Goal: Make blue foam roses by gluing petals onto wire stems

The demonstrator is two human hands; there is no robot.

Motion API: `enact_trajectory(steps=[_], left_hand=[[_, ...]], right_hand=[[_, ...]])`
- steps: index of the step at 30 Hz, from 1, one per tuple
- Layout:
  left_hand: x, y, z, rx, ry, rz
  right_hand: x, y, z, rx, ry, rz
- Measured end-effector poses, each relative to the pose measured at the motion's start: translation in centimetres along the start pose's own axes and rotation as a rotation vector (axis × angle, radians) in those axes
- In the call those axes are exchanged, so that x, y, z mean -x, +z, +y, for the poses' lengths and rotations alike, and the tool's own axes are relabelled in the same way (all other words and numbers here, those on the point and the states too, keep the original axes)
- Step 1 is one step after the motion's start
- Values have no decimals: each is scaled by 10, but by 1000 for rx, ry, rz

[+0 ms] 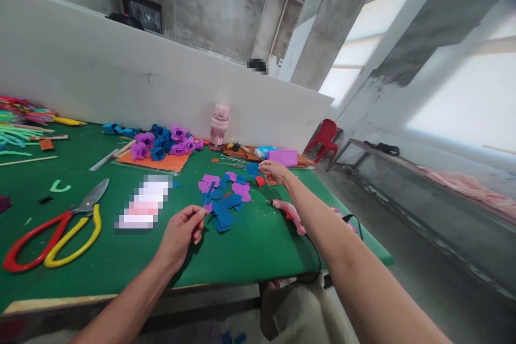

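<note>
My left hand is closed in a pinch on a thin wire stem with a narrow strip of blue paper at its upper end. My right hand, farther back, pinches at the edge of a blue paper piece; a fine strand hangs below these fingers. Between the hands lie loose blue paper petals and purple paper petals. A pink glue gun rests on the green table under my right forearm. One red scrap sits close to my right hand.
Large scissors lie open at the left. Finished blue and purple paper flowers rest on orange paper. A pink bottle stands against the white partition. Folded purple paper lies behind my right hand; a pixelated phone-like rectangle is left.
</note>
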State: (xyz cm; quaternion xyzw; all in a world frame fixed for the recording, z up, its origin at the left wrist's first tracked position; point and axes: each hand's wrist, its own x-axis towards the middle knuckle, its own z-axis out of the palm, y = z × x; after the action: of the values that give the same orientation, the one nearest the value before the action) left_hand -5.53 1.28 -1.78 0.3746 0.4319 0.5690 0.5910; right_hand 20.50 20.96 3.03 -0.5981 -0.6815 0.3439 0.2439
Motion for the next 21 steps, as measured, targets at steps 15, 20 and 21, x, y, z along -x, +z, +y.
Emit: enact_trajectory(steps=[15,20,21], left_hand=[[0,5,13,58,34,45],[1,1,15,50,31,58],[1,0,15,50,28,61]], right_hand=[[28,-6,-71,299,-355,-384],[22,-7,-56,628,-383,-251],[22,-3,-49,641,-376,-238]])
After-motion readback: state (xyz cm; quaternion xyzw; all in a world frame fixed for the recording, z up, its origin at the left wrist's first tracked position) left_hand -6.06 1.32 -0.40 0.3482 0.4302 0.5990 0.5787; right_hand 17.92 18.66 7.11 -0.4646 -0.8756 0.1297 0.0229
